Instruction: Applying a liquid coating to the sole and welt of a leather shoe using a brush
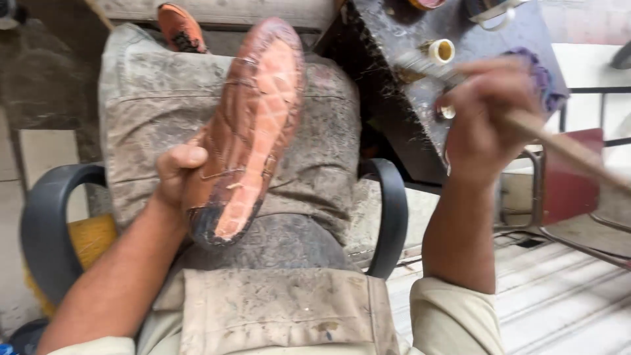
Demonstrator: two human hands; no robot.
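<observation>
Holding the orange shoe sole [253,125] across my lap, I have my left hand [174,174] closed around its heel end, thumb pressed on the patterned face, so it leans up over my stained apron [158,98]. My right hand [483,118] is clenched on a wooden-handled brush [559,144], blurred, with its tip over the near edge of the dark, smeared surface [407,105], close to a small yellowish pot [441,50]. I sit in a dark armchair [43,223], and another orange shoe [181,27] lies beyond my knees. I judge the risks plain: a loaded brush could drip on my apron or forearm, my one-handed hold near the heel could let the sole twist or slide off my lap, and a hasty reach could knock the pot.
</observation>
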